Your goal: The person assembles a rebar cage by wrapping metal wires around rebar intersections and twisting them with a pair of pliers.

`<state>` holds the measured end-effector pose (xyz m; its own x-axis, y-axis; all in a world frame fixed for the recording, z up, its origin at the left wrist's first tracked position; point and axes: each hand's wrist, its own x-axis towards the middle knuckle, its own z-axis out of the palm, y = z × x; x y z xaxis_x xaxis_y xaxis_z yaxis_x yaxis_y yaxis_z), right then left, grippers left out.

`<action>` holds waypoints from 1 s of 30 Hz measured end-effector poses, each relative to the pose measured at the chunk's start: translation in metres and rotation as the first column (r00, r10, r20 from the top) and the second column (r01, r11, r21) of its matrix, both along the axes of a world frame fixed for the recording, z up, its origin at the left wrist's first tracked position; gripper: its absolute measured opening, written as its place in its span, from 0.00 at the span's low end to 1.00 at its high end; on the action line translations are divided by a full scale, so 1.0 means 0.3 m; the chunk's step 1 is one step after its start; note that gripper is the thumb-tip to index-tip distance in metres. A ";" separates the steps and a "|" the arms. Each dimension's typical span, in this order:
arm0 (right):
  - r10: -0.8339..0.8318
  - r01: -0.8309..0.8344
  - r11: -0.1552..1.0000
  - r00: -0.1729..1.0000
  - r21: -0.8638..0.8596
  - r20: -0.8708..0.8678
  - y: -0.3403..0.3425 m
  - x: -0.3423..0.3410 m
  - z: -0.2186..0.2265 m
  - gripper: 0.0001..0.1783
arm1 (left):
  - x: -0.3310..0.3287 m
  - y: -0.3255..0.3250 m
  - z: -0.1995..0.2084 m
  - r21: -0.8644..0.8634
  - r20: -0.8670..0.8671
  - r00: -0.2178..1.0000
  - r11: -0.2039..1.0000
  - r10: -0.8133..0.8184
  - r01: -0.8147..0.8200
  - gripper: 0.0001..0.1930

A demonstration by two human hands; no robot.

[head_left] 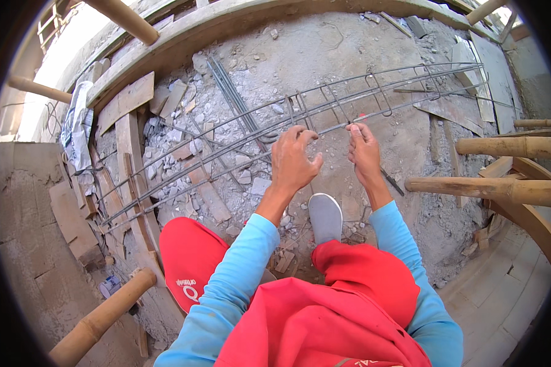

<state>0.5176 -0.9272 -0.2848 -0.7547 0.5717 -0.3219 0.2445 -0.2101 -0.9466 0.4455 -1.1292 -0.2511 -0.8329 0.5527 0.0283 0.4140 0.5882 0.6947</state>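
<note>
Mid-frame, the left hand (292, 160) hangs with fingers curled open by the rebar cage (333, 128), slanting toward upper right; the right hand (364, 153) pinches its fingers closed, on what I can't tell.

Dusty grey ground (340, 52) spreads through the middle, littered with rubble (260, 185) left of centre. A long beam (193, 37) curves along the top, a brown masonry surface (30, 211) lines the lower left, bamboo poles (514, 147) jut in at right, and sunlight glares upper left.
</note>
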 end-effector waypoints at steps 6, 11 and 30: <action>-0.001 -0.144 0.707 0.979 0.692 0.205 -0.009 -0.184 -0.003 0.16 | -0.260 -0.076 -0.049 -0.308 -0.171 0.971 0.945 -0.165 0.107 0.72; -0.065 -0.144 0.542 0.975 0.828 0.213 0.036 -0.179 -0.104 0.18 | -0.304 -0.051 -0.143 -0.340 -0.157 0.948 0.917 -0.275 0.210 0.80; 0.102 -0.100 0.995 0.991 -0.024 0.092 -0.016 -0.065 0.021 0.18 | -0.276 -0.186 -0.165 -0.247 -0.207 0.973 0.968 -0.105 0.052 0.75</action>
<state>0.4982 -0.9319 -0.2786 -0.7745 0.4873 -0.4034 0.3518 -0.1983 -0.9148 0.3628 -1.1849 -0.3005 -0.7748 0.6291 0.0630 0.5908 0.6849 0.4264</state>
